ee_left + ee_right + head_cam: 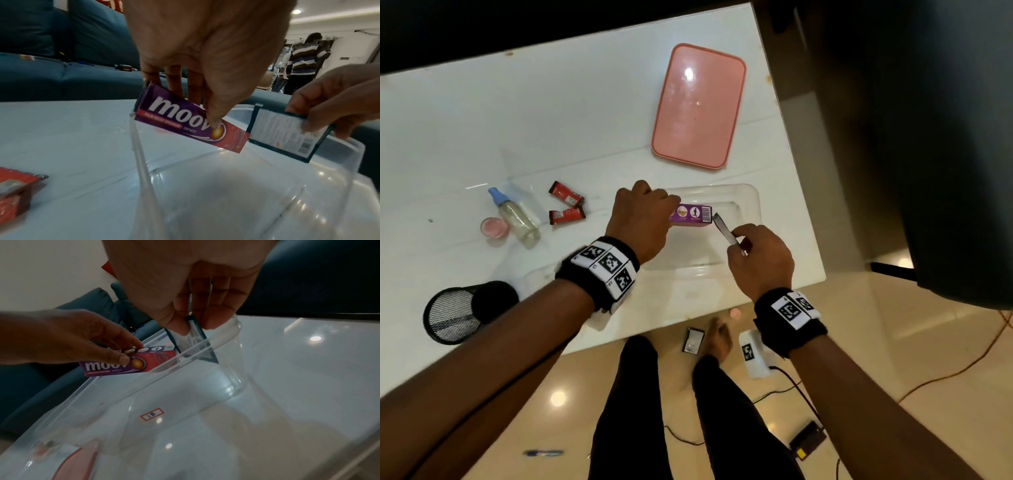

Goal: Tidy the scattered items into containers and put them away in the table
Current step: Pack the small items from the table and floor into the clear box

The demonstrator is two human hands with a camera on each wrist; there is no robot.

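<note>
A clear plastic container [751, 198] stands open on the white table [551, 120]. My left hand [643, 219] grips a purple and red ointment box [693, 214] [191, 123] [123, 365] over the container's left rim. My right hand [760, 253] pinches a flat dark-edged sachet [724, 229] [287, 134] [194, 344] by its top edge, hanging over the container [226, 344], right of the box. The container's inside [226, 194] looks bare. Its pink lid [698, 106] lies farther back.
Left of the container lie two red wrapped bars [566, 205], a clear spray bottle [517, 217] and a small pink jar [494, 229]. A black mesh cup [462, 311] lies on its side near the front edge. A pen [544, 453] and cables are on the floor.
</note>
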